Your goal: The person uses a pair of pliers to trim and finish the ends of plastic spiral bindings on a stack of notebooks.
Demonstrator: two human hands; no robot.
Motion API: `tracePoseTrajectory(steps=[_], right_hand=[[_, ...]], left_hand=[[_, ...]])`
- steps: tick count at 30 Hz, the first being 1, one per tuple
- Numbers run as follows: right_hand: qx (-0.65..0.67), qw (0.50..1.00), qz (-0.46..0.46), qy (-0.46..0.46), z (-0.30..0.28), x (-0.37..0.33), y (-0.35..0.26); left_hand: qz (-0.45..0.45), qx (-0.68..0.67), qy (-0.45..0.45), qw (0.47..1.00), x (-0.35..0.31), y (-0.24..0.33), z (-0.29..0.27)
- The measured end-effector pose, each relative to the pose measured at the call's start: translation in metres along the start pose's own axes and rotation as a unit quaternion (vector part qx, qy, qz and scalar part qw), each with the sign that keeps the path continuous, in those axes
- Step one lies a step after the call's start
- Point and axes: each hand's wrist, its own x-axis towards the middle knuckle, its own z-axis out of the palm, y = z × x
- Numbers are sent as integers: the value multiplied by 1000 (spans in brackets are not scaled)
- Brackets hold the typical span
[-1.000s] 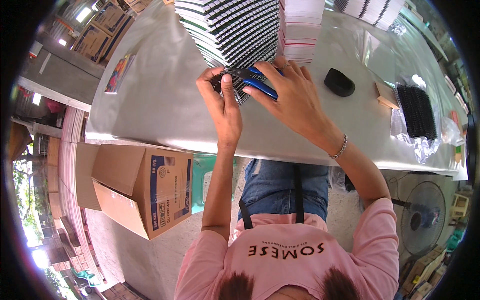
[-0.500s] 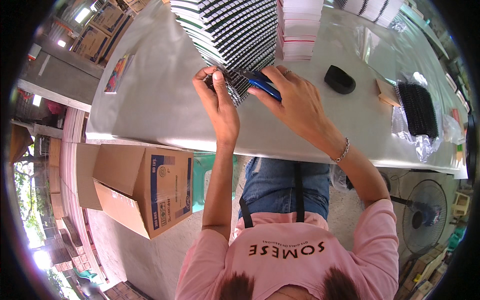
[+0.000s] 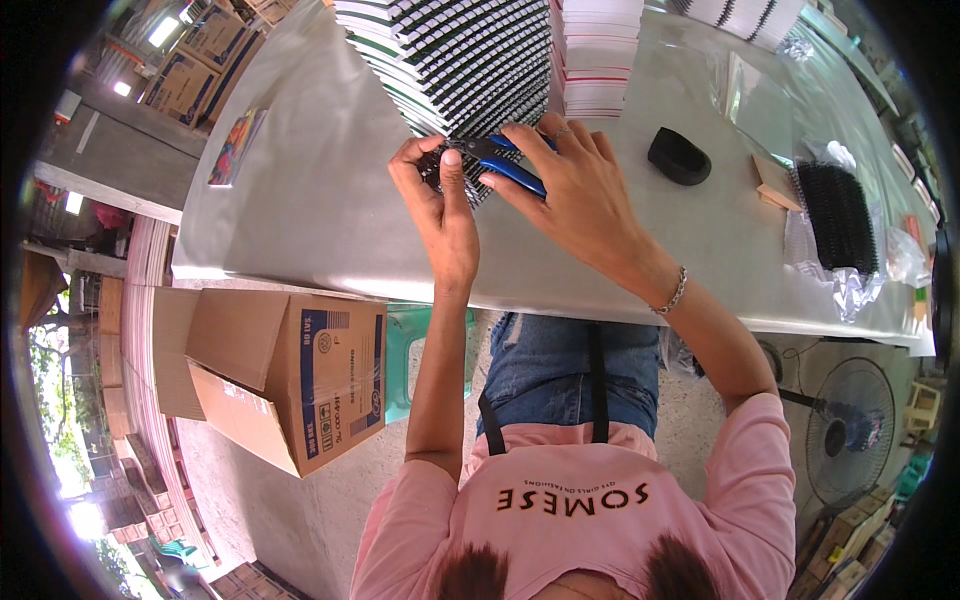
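The right hand point(image 3: 580, 195) is gripping a pair of pliers point(image 3: 515, 175), its thumb and fingers wrapping the two blue handles, which are standing slightly apart, while the dark nose is pointing left toward the other hand's thumb. The left hand point(image 3: 440, 218) is curling its fingers with the thumb raised beside them, at the near end of a tall stack of books point(image 3: 470, 60) bound with black coils; whether it is pinching a coil there, the picture is too small to tell. That stack is sitting on the table point(image 3: 320, 200), in front of the person, its coiled edges facing the hands. Just to its right, a second stack point(image 3: 598, 55) with white and pinkish-red edges is standing. Farther right, a rounded black object point(image 3: 678, 157) is lying alone, and beyond it a small wooden block point(image 3: 773, 182) is resting beside a bundle of black coils point(image 3: 838, 218) on crumpled clear plastic. A colourful booklet point(image 3: 237, 148) is lying near the table's left edge. Below, an open cardboard box point(image 3: 340, 380) is standing beside a green stool point(image 3: 400, 350).
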Motion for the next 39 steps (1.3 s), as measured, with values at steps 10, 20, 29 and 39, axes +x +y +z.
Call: tracePoseTrajectory(steps=[10, 20, 29, 39], right_hand=[[-10, 1000, 14, -6, -4, -3, 6], [-18, 1000, -12, 9, 0, 0, 6], [-20, 999, -21, 28, 2, 0, 9], [9, 1000, 22, 18, -8, -8, 6]], left_hand=[[2, 2, 5, 1000, -2, -1, 0], [8, -18, 5, 1000, -2, -2, -1], [12, -7, 5, 1000, -2, -3, 0], [9, -10, 2, 1000, -4, -10, -3]])
